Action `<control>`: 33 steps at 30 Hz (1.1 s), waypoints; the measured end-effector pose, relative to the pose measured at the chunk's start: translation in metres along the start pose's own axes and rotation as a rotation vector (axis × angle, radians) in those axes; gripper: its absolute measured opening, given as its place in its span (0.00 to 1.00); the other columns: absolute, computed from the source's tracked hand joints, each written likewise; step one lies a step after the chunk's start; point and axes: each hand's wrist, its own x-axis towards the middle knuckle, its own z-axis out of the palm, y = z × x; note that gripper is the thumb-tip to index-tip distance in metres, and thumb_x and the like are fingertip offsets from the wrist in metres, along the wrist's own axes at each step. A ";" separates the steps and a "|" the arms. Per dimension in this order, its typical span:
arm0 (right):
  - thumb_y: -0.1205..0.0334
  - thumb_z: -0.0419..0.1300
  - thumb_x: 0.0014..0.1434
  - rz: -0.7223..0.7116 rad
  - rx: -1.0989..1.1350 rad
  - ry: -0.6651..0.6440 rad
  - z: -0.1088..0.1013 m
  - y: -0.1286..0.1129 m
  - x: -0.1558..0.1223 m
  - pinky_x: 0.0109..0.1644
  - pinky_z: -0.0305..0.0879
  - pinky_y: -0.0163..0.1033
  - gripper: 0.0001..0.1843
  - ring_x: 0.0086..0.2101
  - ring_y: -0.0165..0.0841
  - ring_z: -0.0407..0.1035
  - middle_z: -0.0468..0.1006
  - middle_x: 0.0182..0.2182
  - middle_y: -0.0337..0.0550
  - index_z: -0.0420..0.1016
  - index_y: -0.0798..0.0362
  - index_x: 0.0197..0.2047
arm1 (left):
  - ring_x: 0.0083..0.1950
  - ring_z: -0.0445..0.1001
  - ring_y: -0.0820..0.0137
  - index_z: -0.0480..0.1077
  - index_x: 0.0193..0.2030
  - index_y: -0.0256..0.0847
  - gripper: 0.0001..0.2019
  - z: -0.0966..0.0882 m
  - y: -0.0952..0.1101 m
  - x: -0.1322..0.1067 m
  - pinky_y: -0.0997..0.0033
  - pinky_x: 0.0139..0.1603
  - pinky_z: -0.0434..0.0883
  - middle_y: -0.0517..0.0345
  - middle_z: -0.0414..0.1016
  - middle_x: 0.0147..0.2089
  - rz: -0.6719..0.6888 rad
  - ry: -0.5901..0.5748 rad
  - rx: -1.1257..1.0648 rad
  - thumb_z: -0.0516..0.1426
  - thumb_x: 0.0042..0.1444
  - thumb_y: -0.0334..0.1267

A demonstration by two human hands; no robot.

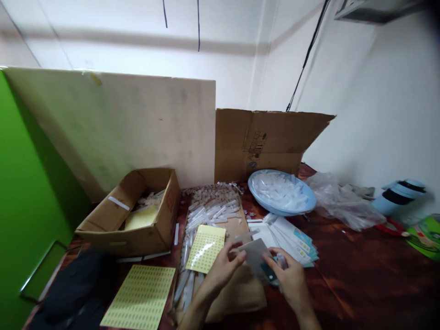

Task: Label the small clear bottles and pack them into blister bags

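My left hand [223,266] pinches the left side of a flat grey packet [256,256] with a dark lower corner. My right hand [288,274] grips its right side, and a small clear piece [282,261] shows between those fingers. Whether the packet is a pouch or a card, I cannot tell. Just behind it lies a fan of white and blue printed cards [285,238]. A yellow sticker sheet [206,247] rests beside my left hand on a heap of clear plastic strips [213,211]. Brown cardboard [245,293] lies under my hands.
An open cardboard box [137,238] stands at left, with another yellow sticker sheet [140,293] and dark cloth [75,288] before it. Behind the cards is a blue basin [254,197] of clear plastic pieces. Rightward are a plastic bag [343,201] and a blue bottle [395,198].
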 end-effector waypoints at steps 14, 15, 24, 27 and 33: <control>0.46 0.59 0.63 -0.080 0.323 -0.238 0.054 -0.040 0.009 0.41 0.69 0.37 0.19 0.39 0.39 0.72 0.75 0.41 0.45 0.79 0.51 0.48 | 0.30 0.65 0.72 0.73 0.27 0.36 0.18 -0.066 0.040 -0.072 0.76 0.31 0.59 0.62 0.69 0.25 -0.023 0.314 0.082 0.69 0.47 0.51; 0.46 0.61 0.62 -0.041 0.374 -0.209 0.057 -0.038 0.010 0.40 0.70 0.37 0.20 0.37 0.38 0.72 0.75 0.39 0.44 0.77 0.51 0.49 | 0.29 0.65 0.72 0.72 0.27 0.36 0.19 -0.067 0.036 -0.075 0.76 0.31 0.58 0.62 0.69 0.25 -0.051 0.285 0.055 0.69 0.46 0.50; 0.51 0.68 0.56 0.176 0.917 -0.009 0.075 -0.040 0.002 0.26 0.68 0.34 0.15 0.23 0.32 0.71 0.77 0.28 0.37 0.69 0.47 0.40 | 0.30 0.65 0.71 0.73 0.27 0.36 0.21 -0.069 0.010 -0.078 0.75 0.30 0.58 0.60 0.72 0.27 -0.232 0.188 0.004 0.70 0.43 0.54; 0.52 0.66 0.57 0.151 0.822 -0.179 0.074 -0.033 -0.005 0.36 0.73 0.41 0.12 0.30 0.37 0.75 0.80 0.31 0.41 0.75 0.49 0.40 | 0.29 0.63 0.71 0.74 0.28 0.36 0.23 -0.068 0.015 -0.076 0.75 0.29 0.56 0.60 0.69 0.26 -0.212 0.209 0.085 0.65 0.49 0.59; 0.59 0.61 0.57 0.033 0.548 -0.672 0.070 -0.030 -0.016 0.51 0.71 0.49 0.10 0.49 0.47 0.74 0.80 0.48 0.47 0.85 0.49 0.34 | 0.29 0.60 0.72 0.72 0.25 0.36 0.26 -0.068 0.016 -0.079 0.75 0.29 0.56 0.62 0.65 0.25 -0.197 0.221 0.164 0.63 0.50 0.62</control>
